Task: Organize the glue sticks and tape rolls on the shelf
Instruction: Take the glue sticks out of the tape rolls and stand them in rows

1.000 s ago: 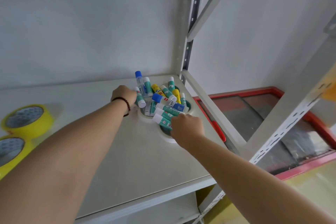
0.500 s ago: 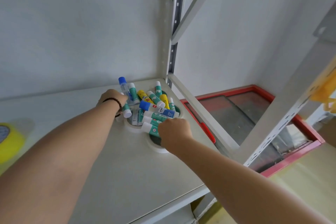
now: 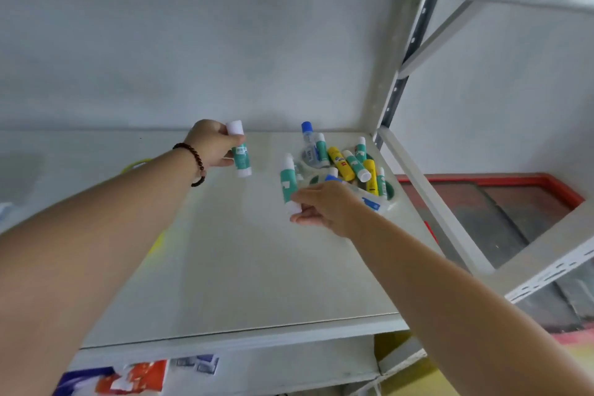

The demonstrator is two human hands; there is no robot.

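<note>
Single head cam, wide-angle, worn by person. Faces fwd and down onto white shelf (image 3: 257,267) from front edge, close range. Both forearms enter from bottom corners. No 2nd view; no overlap.

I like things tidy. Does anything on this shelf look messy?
Yes. The glue sticks lie jumbled and crisscrossed in the white holder at the shelf's back right corner, none upright. The left hand and right hand each hold one green stick.
</note>
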